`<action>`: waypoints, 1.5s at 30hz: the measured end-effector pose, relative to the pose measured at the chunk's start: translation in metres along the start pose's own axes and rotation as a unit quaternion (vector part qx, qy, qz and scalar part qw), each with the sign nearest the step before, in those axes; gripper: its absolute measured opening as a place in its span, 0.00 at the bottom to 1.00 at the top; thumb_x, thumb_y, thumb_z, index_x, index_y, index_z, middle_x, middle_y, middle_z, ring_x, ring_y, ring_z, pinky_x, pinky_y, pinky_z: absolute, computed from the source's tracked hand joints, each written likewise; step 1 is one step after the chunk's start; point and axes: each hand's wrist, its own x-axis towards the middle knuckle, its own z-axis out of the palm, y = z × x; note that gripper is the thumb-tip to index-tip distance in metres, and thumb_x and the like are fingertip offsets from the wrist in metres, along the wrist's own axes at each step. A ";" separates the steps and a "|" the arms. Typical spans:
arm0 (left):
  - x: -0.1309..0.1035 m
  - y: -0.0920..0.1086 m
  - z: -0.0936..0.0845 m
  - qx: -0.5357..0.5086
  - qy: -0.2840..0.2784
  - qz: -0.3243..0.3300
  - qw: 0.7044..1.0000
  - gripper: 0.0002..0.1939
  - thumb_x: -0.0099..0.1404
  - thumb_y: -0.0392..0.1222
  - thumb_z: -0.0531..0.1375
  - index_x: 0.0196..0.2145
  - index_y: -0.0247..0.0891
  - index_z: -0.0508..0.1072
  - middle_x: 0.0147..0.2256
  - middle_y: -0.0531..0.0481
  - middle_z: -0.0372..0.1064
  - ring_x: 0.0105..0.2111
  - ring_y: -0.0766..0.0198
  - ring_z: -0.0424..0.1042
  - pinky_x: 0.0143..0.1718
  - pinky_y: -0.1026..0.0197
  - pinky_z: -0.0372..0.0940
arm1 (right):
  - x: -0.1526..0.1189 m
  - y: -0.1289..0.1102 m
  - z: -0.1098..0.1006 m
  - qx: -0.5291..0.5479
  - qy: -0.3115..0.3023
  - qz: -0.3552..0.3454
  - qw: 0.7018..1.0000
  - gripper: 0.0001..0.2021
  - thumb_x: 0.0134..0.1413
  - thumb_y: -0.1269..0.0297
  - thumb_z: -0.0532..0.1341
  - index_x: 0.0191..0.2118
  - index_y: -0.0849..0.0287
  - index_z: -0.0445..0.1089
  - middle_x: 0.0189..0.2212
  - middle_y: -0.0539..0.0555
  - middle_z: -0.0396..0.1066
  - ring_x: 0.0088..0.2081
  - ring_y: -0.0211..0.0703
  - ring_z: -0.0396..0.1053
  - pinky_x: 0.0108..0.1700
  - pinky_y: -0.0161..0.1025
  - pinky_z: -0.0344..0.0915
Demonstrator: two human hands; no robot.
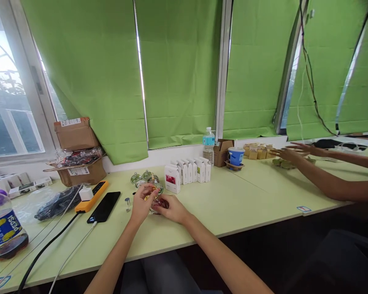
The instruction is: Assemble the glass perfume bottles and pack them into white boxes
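both hands (157, 204) around a small reddish glass object (160, 203)

Matt green cloth blinds (180, 73) hang above a smooth pale table (221, 212) bearing a glossy black phone (104, 207), smooth white paper boxes (189, 171), brown cardboard cartons (76, 134) and a clear plastic bottle (208, 148).

Open to sideways passage over the desk (233, 208) right of the white boxes (188, 171), up to another person's hands (290, 156). Obstructed ahead by white boxes and round glassy ornaments (135, 178). Restricted at left by vial (127, 204), phone (104, 207), power strip (92, 197) and black cable (59, 232). Bounded at rear by water bottle (208, 147), carton (222, 153) and blue cup (235, 156).
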 end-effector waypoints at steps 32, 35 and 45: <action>-0.011 0.000 -0.004 0.143 -0.059 0.038 0.987 0.17 0.64 0.49 0.62 0.48 0.42 0.67 0.34 0.51 0.75 0.32 0.61 0.76 0.35 0.60 0.70 | 0.000 0.001 -0.004 0.000 0.014 0.001 1.000 0.08 0.55 0.59 0.63 0.33 0.58 0.71 0.24 0.49 0.68 0.26 0.38 0.61 0.29 0.35 0.57; -0.011 -0.002 -0.004 0.163 -0.080 0.025 0.983 0.24 0.63 0.49 0.63 0.55 0.43 0.64 0.34 0.50 0.76 0.30 0.60 0.75 0.32 0.60 0.68 | 0.001 0.007 -0.005 -0.028 0.027 0.009 0.999 0.05 0.55 0.62 0.63 0.32 0.58 0.71 0.25 0.49 0.70 0.26 0.39 0.63 0.29 0.35 0.56; -0.004 -0.014 -0.008 0.271 -0.103 0.038 0.956 0.16 0.65 0.55 0.59 0.27 0.40 0.70 0.23 0.53 0.68 0.24 0.63 0.67 0.26 0.64 0.57 | -0.003 -0.003 -0.028 -0.099 0.150 -0.073 0.981 0.21 0.51 0.54 0.69 0.49 0.55 0.71 0.46 0.58 0.70 0.50 0.52 0.66 0.50 0.45 0.64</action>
